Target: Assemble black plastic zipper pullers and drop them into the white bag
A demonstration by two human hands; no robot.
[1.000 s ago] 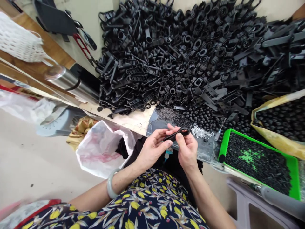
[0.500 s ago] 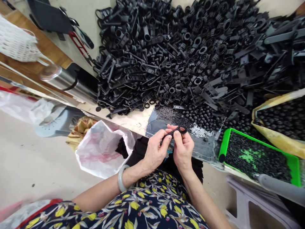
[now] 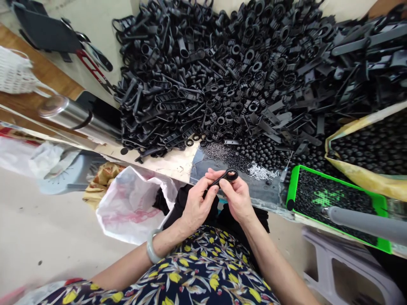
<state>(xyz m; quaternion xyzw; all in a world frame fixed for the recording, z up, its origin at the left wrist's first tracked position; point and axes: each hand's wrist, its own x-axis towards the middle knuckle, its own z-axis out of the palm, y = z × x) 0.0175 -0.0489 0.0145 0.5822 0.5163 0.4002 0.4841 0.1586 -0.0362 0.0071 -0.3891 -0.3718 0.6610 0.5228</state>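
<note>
Between my two hands is a black plastic part with a ring-shaped end (image 3: 232, 173) and a narrow handle. My left hand (image 3: 200, 203) is closed around the handle, hiding much of it. At the ring end, my right hand (image 3: 237, 197) pinches the part between thumb and fingers. Just beyond my hands lie a small heap of silver pins (image 3: 261, 171) and many tiny dark pieces (image 3: 216, 153) on the grey work surface (image 3: 206, 167). Behind them rises a large pile of black plastic parts (image 3: 190, 80).
At right, a green tray (image 3: 294, 186) holds small black pieces beside a yellow-edged bag (image 3: 359, 173) of black balls. A screwdriver-like tool (image 3: 286, 167) lies near the tray. A steel flask (image 3: 76, 118) stands left; an open white bag (image 3: 127, 207) hangs below the table edge.
The view has shifted slightly, so most things sit further left. Both hands still hold the black part, its ring end turned a little between my fingers.
</note>
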